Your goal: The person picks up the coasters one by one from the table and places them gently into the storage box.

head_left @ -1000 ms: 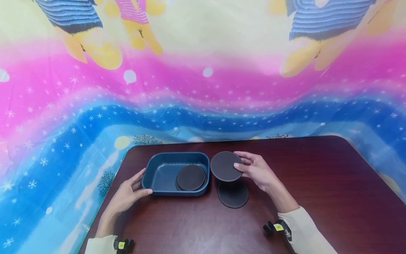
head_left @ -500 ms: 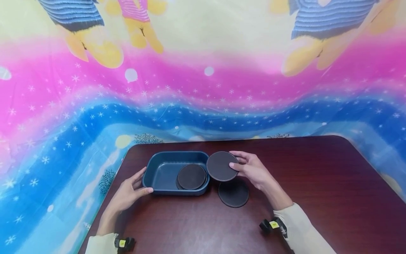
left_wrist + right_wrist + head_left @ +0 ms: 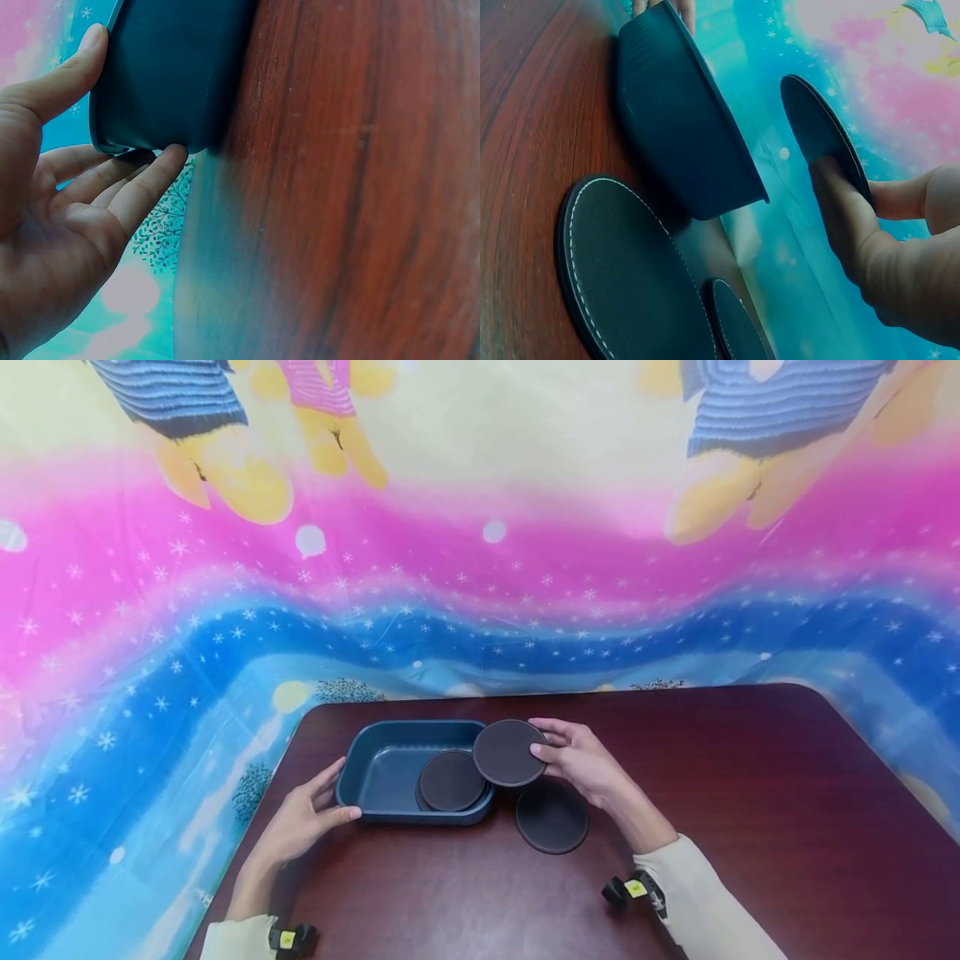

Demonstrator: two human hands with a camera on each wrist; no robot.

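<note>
Coaster (image 3: 510, 753), dark and round, is pinched by the right hand (image 3: 581, 762) above the right end of the blue tray (image 3: 375, 785). The left hand (image 3: 300, 818) grips this tray's left end (the thumb touches the rim), near the surface's (image 3: 720, 835) far left corner. Stacked coasters (image 3: 452, 781) lie inside; a loose coaster (image 3: 552, 818) lies outside.

Head cam looks forward and down over the table (image 3: 750, 793); wrist cams sit way closer, rolled sideways, both catching the same tub (image 3: 172, 75) from opposite ends.
</note>
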